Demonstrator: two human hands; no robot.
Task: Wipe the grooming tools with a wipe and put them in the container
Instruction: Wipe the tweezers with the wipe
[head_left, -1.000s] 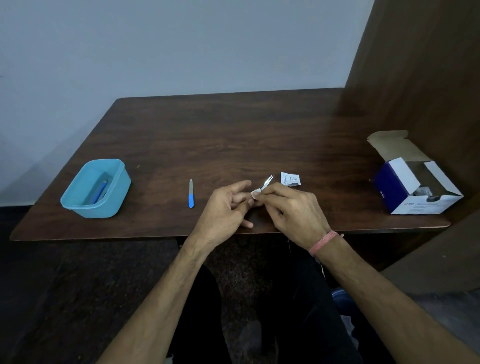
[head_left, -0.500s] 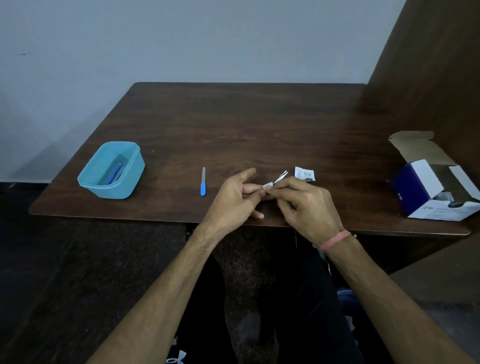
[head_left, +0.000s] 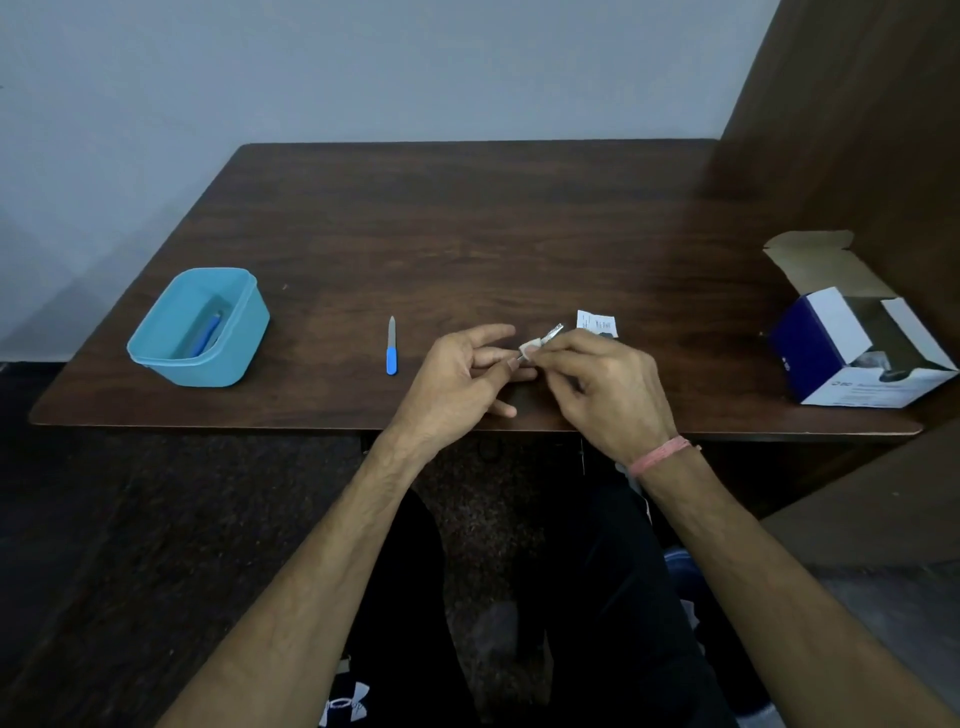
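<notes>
left hand (head_left: 457, 371) pinches metal tool (head_left: 551, 332) | right hand (head_left: 605, 387) pinches wipe (head_left: 529, 352) round it

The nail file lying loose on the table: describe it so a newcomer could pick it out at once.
Start at the blue container near the table's left edge and look right, toward the left hand. The nail file lies flat between them, touching neither. It is a slim grey blade with a bright blue handle end pointing toward the person, the only tool lying free.
</notes>
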